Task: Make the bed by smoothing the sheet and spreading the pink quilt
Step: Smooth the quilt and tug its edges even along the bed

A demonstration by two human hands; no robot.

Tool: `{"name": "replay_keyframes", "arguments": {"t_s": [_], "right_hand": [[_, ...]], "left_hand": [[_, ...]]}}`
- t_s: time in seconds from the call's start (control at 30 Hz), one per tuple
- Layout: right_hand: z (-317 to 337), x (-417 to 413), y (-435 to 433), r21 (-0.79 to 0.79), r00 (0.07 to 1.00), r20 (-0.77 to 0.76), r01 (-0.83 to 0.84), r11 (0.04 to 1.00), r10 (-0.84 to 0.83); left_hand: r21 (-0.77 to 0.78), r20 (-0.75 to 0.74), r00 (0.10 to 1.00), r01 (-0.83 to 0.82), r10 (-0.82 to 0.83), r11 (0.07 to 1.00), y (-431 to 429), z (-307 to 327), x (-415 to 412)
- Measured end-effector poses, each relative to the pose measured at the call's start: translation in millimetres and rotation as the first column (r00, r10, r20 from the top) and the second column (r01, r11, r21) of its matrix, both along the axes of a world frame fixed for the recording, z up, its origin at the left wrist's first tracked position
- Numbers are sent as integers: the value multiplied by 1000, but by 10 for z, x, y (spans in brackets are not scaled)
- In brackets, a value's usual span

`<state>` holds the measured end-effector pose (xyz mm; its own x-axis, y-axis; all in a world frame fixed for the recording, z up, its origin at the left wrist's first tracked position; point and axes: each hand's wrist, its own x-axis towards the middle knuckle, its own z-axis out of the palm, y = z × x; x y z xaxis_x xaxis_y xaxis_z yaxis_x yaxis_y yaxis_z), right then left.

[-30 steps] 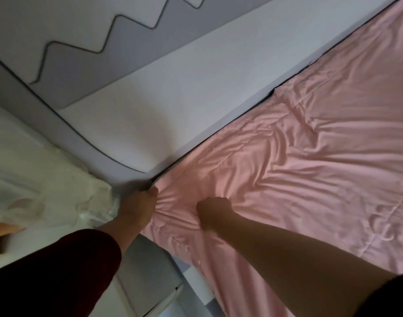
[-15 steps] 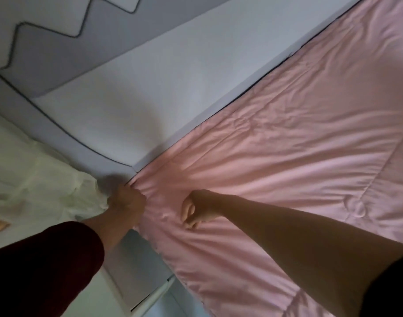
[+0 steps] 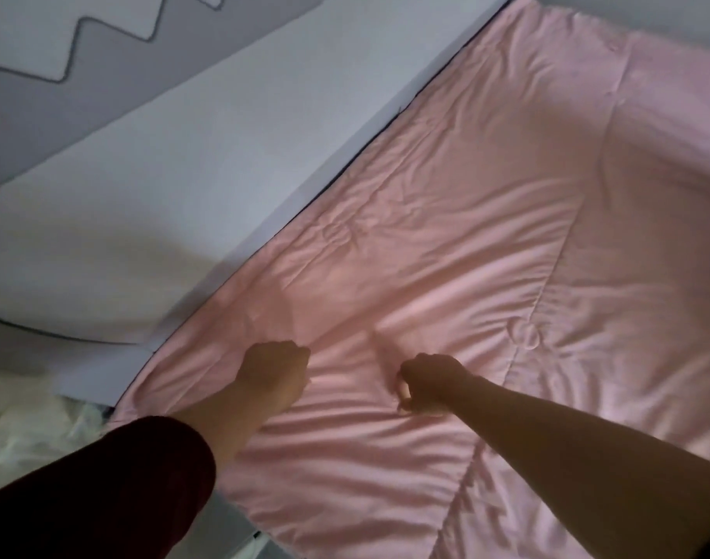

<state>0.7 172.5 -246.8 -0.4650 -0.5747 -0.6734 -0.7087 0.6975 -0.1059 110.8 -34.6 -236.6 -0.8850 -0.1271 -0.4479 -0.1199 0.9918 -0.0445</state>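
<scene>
The pink quilt lies spread over the bed and fills the right and middle of the head view; the sheet under it is hidden. Its left edge runs along the dark gap beside the white panel. My left hand, in a dark red sleeve, sits on the quilt near its near-left corner with fingers curled into the fabric. My right hand, a short way to the right, has curled fingers and thumb pinching the quilt. Shallow folds fan out from both hands.
A white padded panel with a grey zigzag band stands along the quilt's left side. Crumpled white fabric lies at the lower left. The bed's near edge shows below my left arm.
Both hands have shifted right, from the quilt's corner at the panel onto the quilt. The heavy wrinkles of a second ago have flattened and the quilt edge lies straight along the panel.
</scene>
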Motion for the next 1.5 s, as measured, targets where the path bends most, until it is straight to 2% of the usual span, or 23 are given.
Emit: {"name": "replay_keyframes", "arguments": {"t_s": [0.07, 0.13, 0.2, 0.23, 0.27, 0.33, 0.4, 0.47, 0.5, 0.57, 0.63, 0.67, 0.73, 0.8, 0.87, 0.93, 1.0, 1.07, 1.17, 1.23, 1.33, 1.5], "right_hand": [[-29, -37, 174, -132, 992, -88, 83, 988, -95], [-71, -81, 432, -227, 980, -142, 103, 969, -137], [-112, -68, 628, -225, 989, -119, 54, 973, -83], [-120, -58, 675, -223, 994, -88, 39, 974, -59], [-121, -93, 829, -231, 996, -56, 57, 971, -71], [-103, -171, 976, -259, 995, -35, 86, 962, -98], [-99, -281, 1209, -310, 982, -90, 129, 942, -164], [-148, -355, 1522, -337, 944, -183, 203, 919, -275], [-186, -358, 1693, -332, 922, -218, 237, 913, -319], [-261, -309, 2009, -314, 885, -269, 293, 903, -381], [-340, -170, 2375, -318, 840, -276, 378, 869, -467], [-352, -97, 2506, -328, 821, -279, 405, 853, -498], [-382, 70, 2808, -341, 774, -273, 479, 809, -572], [-368, 198, 2988, -357, 741, -253, 527, 771, -623], [-312, 318, 3136, -352, 705, -235, 580, 734, -670], [-296, 446, 3285, -355, 662, -205, 636, 685, -721], [-287, 585, 3450, -349, 616, -186, 687, 638, -765], [-288, 706, 3615, -335, 583, -131, 735, 589, -802], [-271, 869, 3899, -304, 532, -111, 786, 539, -839], [-230, 954, 4092, -289, 493, -147, 808, 514, -858], [-163, 1105, 4331, -242, 474, -190, 826, 509, -860], [-95, 1368, 4543, -204, 473, -175, 841, 501, -864]], "left_hand": [[123, -57, 998, -7, 14, 992, 153, -49, -114], [161, 91, 996, -12, -3, 987, 401, -113, -274], [31, 251, 968, 15, -22, 999, 584, -117, -385], [-29, 280, 960, 20, -11, 999, 634, -105, -434], [-58, 265, 964, 28, -12, 998, 788, -93, -569], [-39, 120, 992, 32, -27, 999, 971, -81, -783], [34, -72, 992, 103, -100, 994, 1238, -102, -1003], [134, -145, 975, 186, -167, 973, 1550, -183, -1144], [168, -115, 976, 203, -186, 965, 1709, -231, -1185], [213, 66, 981, 163, -181, 963, 1986, -327, -1207], [147, 264, 944, 162, -197, 976, 2244, -417, -1225], [83, 308, 933, 170, -187, 982, 2328, -431, -1249], [-2, 326, 933, 161, -151, 987, 2600, -391, -1307], [29, 258, 957, 127, -130, 992, 2823, -380, -1356], [140, 151, 949, 257, -277, 956, 3077, -413, -1404], [220, 69, 874, 458, -481, 862, 3330, -445, -1388], [222, 138, 781, 574, -608, 788, 3589, -488, -1322], [106, 307, 725, 618, -616, 779, 3812, -554, -1266], [-60, 391, 758, 587, -522, 808, 4137, -537, -1198], [-57, 338, 781, 574, -526, 817, 4295, -494, -1161], [47, 177, 791, 587, -585, 808, 4410, -476, -1095], [221, 31, 691, 700, -723, 679, 4562, -442, -919]]}}
